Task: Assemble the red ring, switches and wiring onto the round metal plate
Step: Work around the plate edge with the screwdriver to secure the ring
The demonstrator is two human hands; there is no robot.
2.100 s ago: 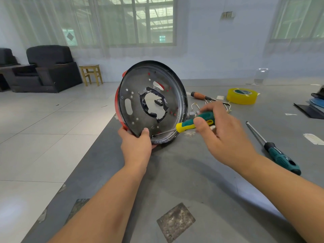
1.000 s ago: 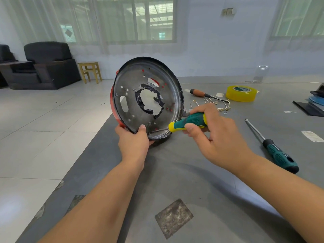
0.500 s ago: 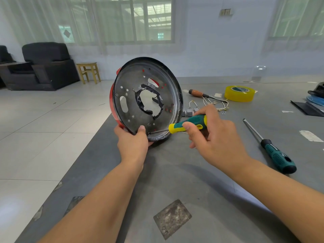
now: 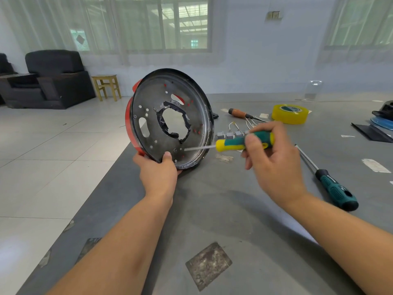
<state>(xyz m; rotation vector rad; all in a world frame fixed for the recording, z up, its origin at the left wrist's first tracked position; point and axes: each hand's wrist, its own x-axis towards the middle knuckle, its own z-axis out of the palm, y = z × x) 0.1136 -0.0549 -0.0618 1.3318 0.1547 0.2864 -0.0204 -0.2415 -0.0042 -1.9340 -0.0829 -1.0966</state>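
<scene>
**Over the desk's left edge: plate and screwdriver**

At the lower rim of the round grey metal plate [image 4: 170, 118], my left hand [image 4: 158, 169] grips it upright, thumb pressed on its face. A red plastic ring [image 4: 128, 124] sits behind the plate. My right hand [image 4: 274, 158] pinches the green-and-yellow-handled screwdriver [image 4: 240, 142], tip touching the plate near a screw. Grey switches with wires [image 4: 230, 134] lie just beyond on the grey desk [image 4: 212, 209], near a yellow tape roll [image 4: 289, 113] and a second, teal-handled screwdriver [image 4: 333, 188].

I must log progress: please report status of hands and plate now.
Left hand grips round metal plate upright by lower rim. Right hand holds screwdriver, tip at plate face. Nothing blocking.
</scene>
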